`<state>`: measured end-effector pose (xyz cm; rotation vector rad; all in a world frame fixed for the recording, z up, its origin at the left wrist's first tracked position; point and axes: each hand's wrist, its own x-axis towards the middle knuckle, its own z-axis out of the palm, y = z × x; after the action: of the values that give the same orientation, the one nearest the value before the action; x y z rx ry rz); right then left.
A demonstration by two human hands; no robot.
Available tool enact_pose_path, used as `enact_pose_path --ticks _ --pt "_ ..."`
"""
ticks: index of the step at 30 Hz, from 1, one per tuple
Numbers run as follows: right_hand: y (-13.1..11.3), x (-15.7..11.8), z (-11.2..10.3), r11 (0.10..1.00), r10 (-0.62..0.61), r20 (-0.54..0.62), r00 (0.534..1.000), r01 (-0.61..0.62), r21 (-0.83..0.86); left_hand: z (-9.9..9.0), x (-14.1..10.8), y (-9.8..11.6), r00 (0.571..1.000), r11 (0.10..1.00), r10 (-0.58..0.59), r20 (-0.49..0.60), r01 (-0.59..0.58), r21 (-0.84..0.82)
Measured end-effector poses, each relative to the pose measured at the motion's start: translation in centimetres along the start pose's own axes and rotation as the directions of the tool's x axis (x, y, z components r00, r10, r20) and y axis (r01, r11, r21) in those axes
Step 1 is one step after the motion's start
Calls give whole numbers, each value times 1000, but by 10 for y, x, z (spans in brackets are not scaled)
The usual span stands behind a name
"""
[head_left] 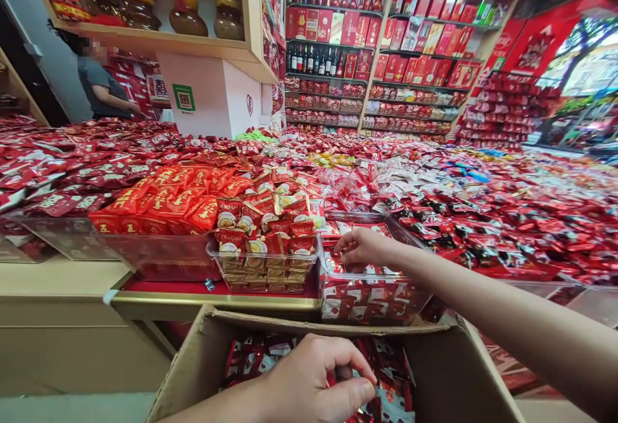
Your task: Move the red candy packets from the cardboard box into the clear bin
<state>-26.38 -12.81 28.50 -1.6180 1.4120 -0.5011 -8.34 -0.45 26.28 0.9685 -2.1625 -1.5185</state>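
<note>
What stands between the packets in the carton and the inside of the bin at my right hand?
The carton's far wall, then the bin's clear front wall. Your left hand also covers some packets; no lid shows on the bin.

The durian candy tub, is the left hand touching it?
Apart: the head view shows the rim of the cardboard box between the left hand and the durian tub.

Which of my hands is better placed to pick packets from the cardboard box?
Likely your left hand: it's over the packets in the cardboard box, while your right hand is in the clear bin.
</note>
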Motion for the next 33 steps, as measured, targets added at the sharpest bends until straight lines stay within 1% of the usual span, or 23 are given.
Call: enact_pose_path --ticks 4,6,7,8,10,11,13,14,15,16,18,20,22,23,24,25,26,27,28,29,30,31,33 --pt "-9 -3 -3 980 -82 -97 992 62 -190 0 1 -8 997 998 65 -36 -64 30" --pt "-19 -16 -4 954 -186 -221 957 121 -275 -3 3 -11 983 993 120 -139 -120 13" --pt "-24 -27 -3 930 -281 -291 915 185 -316 -5 4 -11 965 991 129 -228 -136 -17" --pt "-28 -40 0 897 -388 -351 852 263 -355 -9 5 -11 935 987 121 -333 -148 -56" --pt "-29 -69 14 818 -561 -392 729 417 -396 -17 6 -9 844 973 69 -532 -173 -150" --pt "-27 -83 24 804 -586 -371 720 461 -375 -21 7 -7 795 961 46 -605 -199 -190" --pt "-19 -103 49 851 -519 -232 823 472 -231 -27 9 -5 721 935 19 -692 -258 -243" --pt "-14 -109 62 883 -468 -171 867 450 -138 -28 11 -5 696 923 11 -718 -284 -260" --pt "-9 -111 73 897 -442 -115 890 437 -65 -27 12 -5 684 914 6 -730 -300 -274" --pt "-6 -111 82 900 -436 -81 896 436 -14 -26 13 -5 681 908 5 -732 -310 -282" --pt "-1 -107 93 883 -467 -76 881 469 13 -19 13 -6 698 896 12 -716 -326 -303" --pt "2 -102 94 875 -480 -94 872 484 25 -13 11 -7 729 862 25 -684 -363 -355" --pt "4 -101 90 882 -449 -115 886 460 103 -10 9 -9 748 828 54 -662 -404 -388" --pt "6 -102 87 882 -424 -128 897 441 168 -12 7 -9 743 836 94 -662 -420 -353" --pt "7 -104 84 877 -395 -142 908 419 237 -15 6 -10 715 863 167 -679 -438 -249" --pt "9 -107 81 867 -365 -165 916 400 297 -20 5 -11 659 890 282 -697 -451 -67" --pt "10 -110 78 858 -339 -196 920 387 337 -27 4 -11 578 880 430 -693 -440 178" --pt "11 -112 76 851 -320 -241 916 390 352 -35 4 -12 485 813 582 -653 -385 438" --pt "12 -115 74 848 -309 -302 902 405 342 -44 4 -12 404 700 708 -580 -287 654" --pt "13 -117 72 847 -305 -374 876 429 314 -52 4 -12 348 581 790 -504 -165 797" --pt "14 -118 71 844 -304 -454 837 458 280 -59 5 -13 320 490 832 -453 -42 871" --pt "15 -119 69 839 -303 -524 796 483 250 -65 6 -13 311 436 846 -434 65 897" --pt "18 -117 67 829 -295 -603 742 512 225 -72 9 -14 309 405 840 -447 190 894"
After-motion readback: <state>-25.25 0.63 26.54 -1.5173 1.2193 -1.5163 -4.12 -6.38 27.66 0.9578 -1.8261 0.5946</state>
